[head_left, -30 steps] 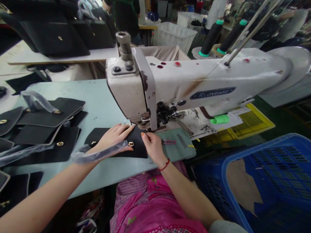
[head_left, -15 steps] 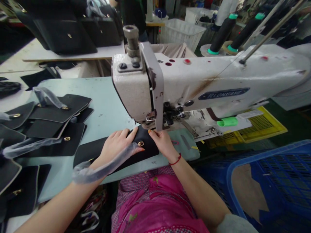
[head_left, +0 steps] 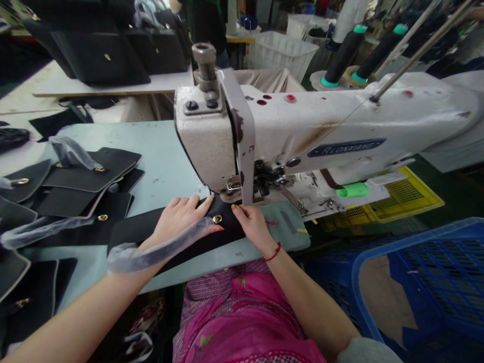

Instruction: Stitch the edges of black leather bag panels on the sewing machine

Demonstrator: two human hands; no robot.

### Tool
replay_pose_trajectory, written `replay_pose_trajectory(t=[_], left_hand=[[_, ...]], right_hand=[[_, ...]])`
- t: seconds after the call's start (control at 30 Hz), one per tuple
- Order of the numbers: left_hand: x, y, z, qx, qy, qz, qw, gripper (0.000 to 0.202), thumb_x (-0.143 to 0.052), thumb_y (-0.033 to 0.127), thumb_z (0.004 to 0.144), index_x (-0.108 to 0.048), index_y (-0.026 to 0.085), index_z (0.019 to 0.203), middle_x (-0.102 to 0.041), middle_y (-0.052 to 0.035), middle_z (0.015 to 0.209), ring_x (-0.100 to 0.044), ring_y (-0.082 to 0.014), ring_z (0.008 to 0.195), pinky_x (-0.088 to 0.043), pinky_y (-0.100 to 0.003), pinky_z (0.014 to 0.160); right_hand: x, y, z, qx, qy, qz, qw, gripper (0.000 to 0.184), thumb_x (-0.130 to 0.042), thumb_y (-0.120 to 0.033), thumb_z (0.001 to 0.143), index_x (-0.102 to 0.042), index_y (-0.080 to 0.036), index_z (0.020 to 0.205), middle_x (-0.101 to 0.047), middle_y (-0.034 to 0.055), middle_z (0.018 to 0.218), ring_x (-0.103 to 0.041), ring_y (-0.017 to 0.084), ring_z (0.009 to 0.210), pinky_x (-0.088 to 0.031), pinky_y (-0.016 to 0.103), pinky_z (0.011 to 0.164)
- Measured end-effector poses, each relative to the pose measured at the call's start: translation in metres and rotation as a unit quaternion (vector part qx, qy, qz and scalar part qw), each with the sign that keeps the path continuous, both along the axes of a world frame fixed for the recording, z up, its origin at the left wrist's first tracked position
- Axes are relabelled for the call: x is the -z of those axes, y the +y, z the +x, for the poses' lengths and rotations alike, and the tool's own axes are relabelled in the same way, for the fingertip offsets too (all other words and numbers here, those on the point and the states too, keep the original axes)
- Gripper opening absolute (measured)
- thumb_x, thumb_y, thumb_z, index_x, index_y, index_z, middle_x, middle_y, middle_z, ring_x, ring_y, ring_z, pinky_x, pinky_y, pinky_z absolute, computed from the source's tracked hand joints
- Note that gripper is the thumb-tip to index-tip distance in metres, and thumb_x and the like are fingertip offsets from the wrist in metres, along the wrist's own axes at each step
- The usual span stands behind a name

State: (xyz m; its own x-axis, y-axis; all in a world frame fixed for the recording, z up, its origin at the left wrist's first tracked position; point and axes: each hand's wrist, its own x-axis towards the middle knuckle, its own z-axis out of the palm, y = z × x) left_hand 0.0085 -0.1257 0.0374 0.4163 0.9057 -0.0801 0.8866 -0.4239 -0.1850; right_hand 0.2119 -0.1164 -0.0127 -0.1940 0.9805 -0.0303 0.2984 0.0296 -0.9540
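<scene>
A black leather bag panel (head_left: 230, 231) lies under the head of the sewing machine (head_left: 206, 133). A handle wrapped in clear plastic (head_left: 151, 257) is fixed to it by a gold-coloured ring (head_left: 217, 219) and crosses over my left wrist. My left hand (head_left: 183, 219) rests flat on the panel, fingers stretched toward the needle area and thumb beside the ring. With thumb and fingers together, my right hand (head_left: 251, 224) pinches the panel's edge just right of the presser area. The machine head hides the needle and the stitch line.
Several black panels with wrapped handles (head_left: 94, 171) are piled at the left of the pale green tabletop (head_left: 162, 146). A blue plastic crate (head_left: 363, 262) stands at the lower right, a yellow crate (head_left: 419, 189) behind it. Black bags (head_left: 102, 55) and thread cones (head_left: 344, 55) are farther back.
The panel has shifted slightly left and turned a little under the machine head, my left hand moving with it. My right hand keeps its pinch in nearly the same place.
</scene>
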Motion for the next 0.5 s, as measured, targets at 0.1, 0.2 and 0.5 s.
replay_pose_trajectory(t=[0.1,0.2,0.5], left_hand=[[-0.003,0.006,-0.003,0.012,0.003,0.002,1.0,0.076,-0.042,0.075,0.084,-0.057,0.017,0.129,-0.065,-0.0155,0.101,-0.064,-0.0328,0.089,-0.036,-0.04,0.079],[-0.002,0.008,-0.005,0.022,0.003,0.008,1.0,0.075,-0.041,0.075,0.084,-0.057,0.016,0.128,-0.065,-0.0157,0.101,-0.065,-0.0327,0.089,-0.035,-0.04,0.078],[-0.002,0.007,-0.004,0.048,0.007,0.023,0.999,0.073,-0.04,0.073,0.086,-0.057,0.016,0.128,-0.065,-0.0172,0.101,-0.063,-0.0316,0.086,-0.033,-0.04,0.076]], right_hand=[[0.002,-0.005,0.002,-0.001,0.001,0.012,1.0,0.046,-0.045,-0.048,0.094,-0.036,-0.019,0.059,-0.031,-0.0041,0.057,-0.03,0.009,0.054,-0.021,0.026,0.052],[0.011,-0.022,0.009,-0.008,0.003,0.021,1.0,0.045,-0.046,-0.048,0.095,-0.039,-0.019,0.061,-0.037,-0.0037,0.058,-0.037,0.01,0.055,-0.026,0.024,0.054],[0.037,-0.055,0.02,-0.027,0.054,-0.078,0.995,0.044,-0.046,-0.053,0.096,-0.061,-0.018,0.074,-0.071,0.0049,0.07,-0.067,0.016,0.064,-0.045,0.023,0.056]])
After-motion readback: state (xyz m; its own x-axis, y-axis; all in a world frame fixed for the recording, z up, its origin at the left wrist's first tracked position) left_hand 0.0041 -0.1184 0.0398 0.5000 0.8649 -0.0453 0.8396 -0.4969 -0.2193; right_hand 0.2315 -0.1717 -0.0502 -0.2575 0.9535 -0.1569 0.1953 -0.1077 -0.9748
